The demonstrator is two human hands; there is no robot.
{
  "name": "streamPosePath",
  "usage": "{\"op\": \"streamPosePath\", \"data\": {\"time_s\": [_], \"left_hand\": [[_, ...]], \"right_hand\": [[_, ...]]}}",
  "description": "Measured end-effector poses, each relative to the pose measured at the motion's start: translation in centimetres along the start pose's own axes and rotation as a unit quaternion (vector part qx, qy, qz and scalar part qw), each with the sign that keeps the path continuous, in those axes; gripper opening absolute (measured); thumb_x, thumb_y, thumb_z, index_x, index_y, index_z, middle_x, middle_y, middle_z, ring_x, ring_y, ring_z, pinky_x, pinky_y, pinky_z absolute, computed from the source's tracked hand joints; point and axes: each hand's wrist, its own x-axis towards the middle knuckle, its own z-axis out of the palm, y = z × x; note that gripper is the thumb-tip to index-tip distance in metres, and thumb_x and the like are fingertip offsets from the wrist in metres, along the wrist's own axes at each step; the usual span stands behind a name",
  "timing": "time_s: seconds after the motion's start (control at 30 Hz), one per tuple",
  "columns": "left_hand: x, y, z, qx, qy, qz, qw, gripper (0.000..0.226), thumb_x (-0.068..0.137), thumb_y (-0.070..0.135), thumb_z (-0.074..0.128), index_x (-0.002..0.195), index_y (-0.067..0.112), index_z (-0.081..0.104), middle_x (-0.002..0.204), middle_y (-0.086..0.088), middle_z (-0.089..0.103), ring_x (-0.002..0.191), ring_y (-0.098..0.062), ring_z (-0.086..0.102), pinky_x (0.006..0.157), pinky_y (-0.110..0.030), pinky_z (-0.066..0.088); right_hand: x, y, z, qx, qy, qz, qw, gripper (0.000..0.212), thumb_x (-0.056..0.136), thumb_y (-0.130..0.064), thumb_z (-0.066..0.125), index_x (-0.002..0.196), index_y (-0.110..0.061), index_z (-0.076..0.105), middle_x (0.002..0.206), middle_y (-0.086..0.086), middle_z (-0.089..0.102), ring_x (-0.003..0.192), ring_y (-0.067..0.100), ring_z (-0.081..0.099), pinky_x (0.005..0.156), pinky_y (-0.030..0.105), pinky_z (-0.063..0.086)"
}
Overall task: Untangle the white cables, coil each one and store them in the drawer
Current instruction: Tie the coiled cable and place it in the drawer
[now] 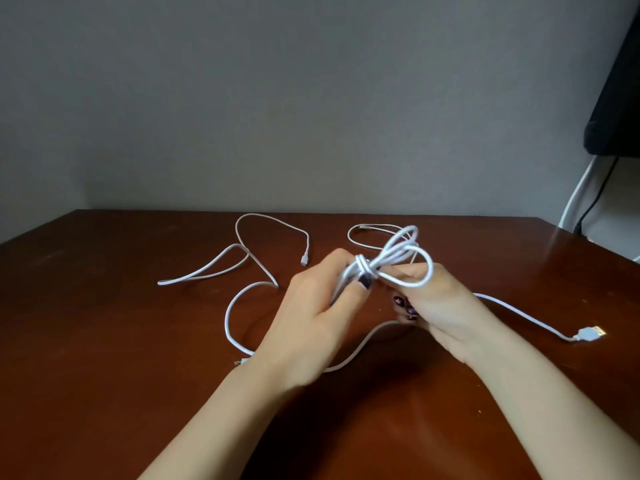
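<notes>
Brown wooden table (104,323): left hand (311,317) and right hand (440,306) both clasp coiled white cable (391,258); other white cables (242,258) lie loose.

Both forearms enter from the lower edge and converge above the middle of the table (104,306). The left hand (311,317) is raised, back of the hand toward the camera, fingers curled closed around the cable bundle (388,261), its dark-nailed thumb pressed across the wrapped section. The right hand (440,306) sits just beside it, wrist lower, fingers folded inward with dark nails showing, one loop of the bundle lying over its knuckles. The two hands nearly touch at the fingertips.
</notes>
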Motion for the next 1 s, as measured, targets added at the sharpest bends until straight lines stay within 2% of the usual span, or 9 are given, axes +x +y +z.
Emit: {"op": "streamPosePath", "data": {"time_s": [0.1, 0.2, 0.3, 0.43, 0.5, 0.63, 0.83, 0.93, 1.0], "left_hand": [[0.3, -0.1, -0.2, -0.029, 0.043, -0.026, 0.998, 0.025, 0.089, 0.036, 0.048, 0.077, 0.014, 0.051, 0.055, 0.016, 0.039, 0.049, -0.002, 0.030, 0.047, -0.014, 0.024], [0.8, -0.9, -0.5, -0.006, 0.095, -0.057, 0.994, 0.031, 0.095, 0.039, 0.047, 0.077, 0.015, 0.053, 0.057, 0.014, 0.041, 0.055, -0.003, 0.032, 0.050, -0.019, 0.027], [1.1, -1.8, -0.7, 0.068, 0.131, -0.107, 0.983, 0.027, 0.097, 0.032, 0.047, 0.076, 0.015, 0.051, 0.055, 0.011, 0.044, 0.050, -0.004, 0.035, 0.047, -0.018, 0.029], [1.0, -2.3, -0.5, 0.157, 0.120, -0.123, 0.973, 0.023, 0.096, 0.023, 0.049, 0.075, 0.015, 0.046, 0.060, 0.005, 0.047, 0.052, -0.006, 0.044, 0.049, -0.015, 0.034], [1.1, -2.6, -0.3, 0.189, 0.097, -0.122, 0.969, 0.025, 0.096, 0.022, 0.048, 0.073, 0.020, 0.040, 0.065, 0.004, 0.048, 0.055, -0.009, 0.043, 0.050, -0.016, 0.034], [1.0, -2.9, -0.2, 0.207, 0.030, -0.136, 0.968, 0.028, 0.098, 0.027, 0.042, 0.073, 0.025, 0.030, 0.072, 0.005, 0.047, 0.059, -0.011, 0.043, 0.049, -0.021, 0.031], [1.1, -3.1, -0.7, 0.225, 0.002, -0.106, 0.969, 0.016, 0.101, 0.028, 0.035, 0.089, 0.022, 0.043, 0.080, 0.005, 0.051, 0.073, -0.015, 0.049, 0.062, -0.029, 0.036], [0.9, -3.6, -0.6, 0.228, -0.015, -0.051, 0.972, 0.020, 0.099, 0.029, 0.039, 0.087, 0.019, 0.051, 0.079, 0.002, 0.053, 0.071, -0.015, 0.050, 0.063, -0.032, 0.041], [0.8, -3.8, -0.6, 0.215, -0.024, -0.035, 0.976, 0.018, 0.099, 0.030, 0.039, 0.088, 0.022, 0.052, 0.080, 0.004, 0.053, 0.071, -0.011, 0.050, 0.063, -0.027, 0.040]], "right_hand": [[-0.3, -0.1, 0.3, -0.003, -0.014, -0.014, 1.000, 0.028, 0.090, -0.024, 0.062, 0.064, -0.013, 0.060, 0.047, -0.006, 0.032, 0.046, 0.009, 0.026, 0.044, 0.020, 0.024], [-0.7, -0.2, 0.8, -0.110, 0.001, -0.130, 0.985, 0.045, 0.093, -0.023, 0.059, 0.048, -0.025, 0.062, 0.046, -0.003, 0.034, 0.048, 0.009, 0.030, 0.046, 0.019, 0.025], [-0.9, 0.6, 1.1, -0.290, 0.040, -0.271, 0.917, 0.036, 0.091, -0.027, 0.058, 0.055, -0.025, 0.064, 0.048, 0.004, 0.045, 0.045, 0.011, 0.036, 0.046, 0.021, 0.025], [-1.2, 1.6, 1.7, -0.416, 0.058, -0.360, 0.833, 0.039, 0.085, -0.042, 0.042, 0.057, -0.021, 0.059, 0.048, -0.006, 0.046, 0.047, 0.013, 0.041, 0.045, 0.020, 0.027], [-1.2, 1.6, 1.7, -0.428, 0.091, -0.396, 0.807, 0.034, 0.084, -0.038, 0.051, 0.059, -0.020, 0.065, 0.048, -0.008, 0.048, 0.045, 0.009, 0.039, 0.046, 0.017, 0.024], [-1.3, 1.5, 1.6, -0.418, 0.147, -0.453, 0.773, 0.013, 0.073, -0.025, 0.071, 0.064, -0.015, 0.072, 0.051, -0.004, 0.051, 0.046, 0.012, 0.043, 0.049, 0.022, 0.033], [-1.2, 1.3, 1.4, -0.401, 0.152, -0.530, 0.731, 0.015, 0.076, -0.019, 0.073, 0.065, -0.011, 0.070, 0.054, -0.001, 0.054, 0.054, 0.012, 0.044, 0.056, 0.015, 0.033], [-1.2, 1.2, 1.4, -0.381, 0.146, -0.554, 0.725, 0.016, 0.082, -0.020, 0.069, 0.071, -0.009, 0.072, 0.061, 0.000, 0.061, 0.060, 0.012, 0.051, 0.064, 0.012, 0.036], [-1.3, 1.1, 1.3, -0.350, 0.159, -0.551, 0.740, 0.017, 0.082, -0.022, 0.069, 0.071, -0.009, 0.072, 0.063, -0.001, 0.064, 0.062, 0.010, 0.053, 0.064, 0.012, 0.039]]}}
